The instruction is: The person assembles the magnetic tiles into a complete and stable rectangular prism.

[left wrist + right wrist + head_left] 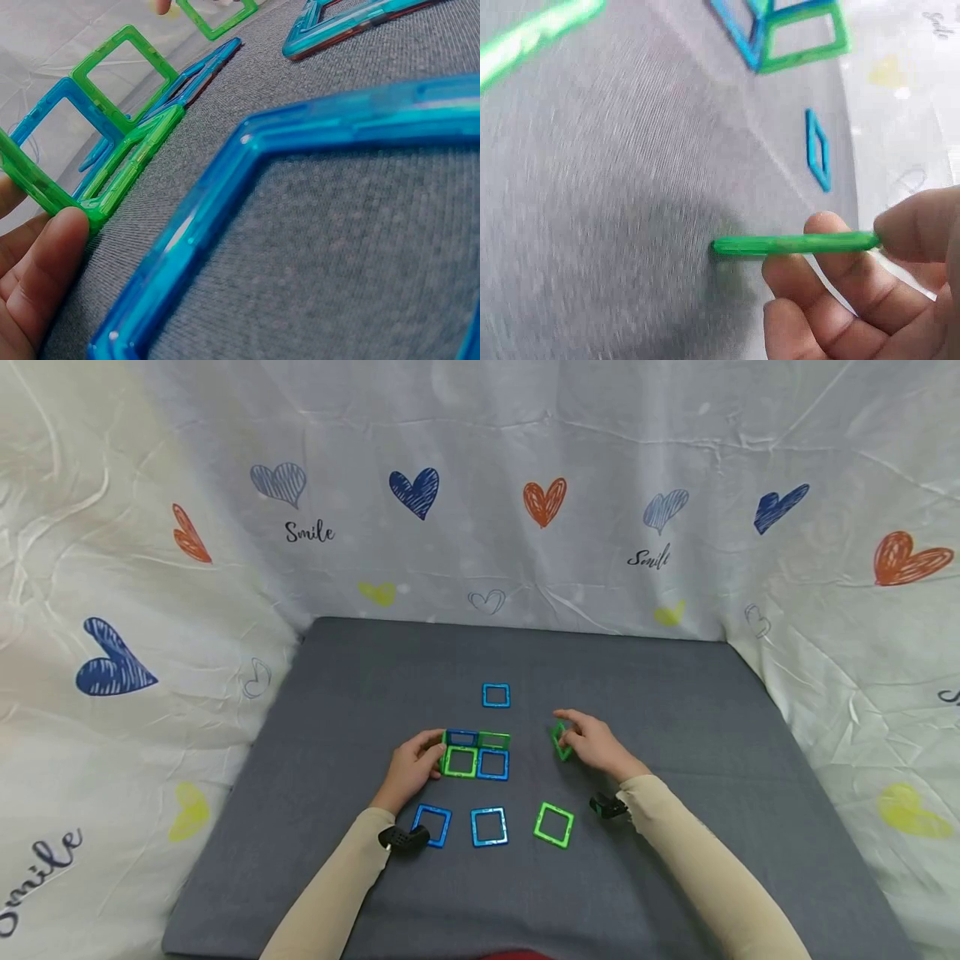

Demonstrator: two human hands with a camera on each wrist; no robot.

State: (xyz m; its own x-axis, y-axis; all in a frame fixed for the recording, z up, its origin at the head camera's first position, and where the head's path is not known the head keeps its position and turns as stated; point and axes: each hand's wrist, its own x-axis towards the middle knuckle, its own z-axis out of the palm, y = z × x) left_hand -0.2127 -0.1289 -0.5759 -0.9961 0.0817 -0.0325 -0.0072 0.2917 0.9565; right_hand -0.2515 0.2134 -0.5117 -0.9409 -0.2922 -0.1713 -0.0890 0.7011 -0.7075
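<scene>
Square magnetic tiles form a small structure on the grey table. Its flat front holds a green tile (460, 762) and a blue tile (492, 777), with a blue tile (64, 88) and a green tile (124, 37) standing upright along the back. At the structure's left end my left hand (411, 770) pinches a green tile (37, 180) that stands on edge, thumb near its lower corner. Off to the right, my right hand (596, 747) holds another green tile (795, 244) between thumb and fingers, seen edge-on in the right wrist view.
Nearer the body lie a blue tile (447, 828) partly behind the left wrist camera (405, 838), a light-blue tile (489, 842) and a green tile (553, 840). Farther back is one more blue tile (496, 704). A white curtain (480, 552) printed with hearts surrounds the table (637, 893).
</scene>
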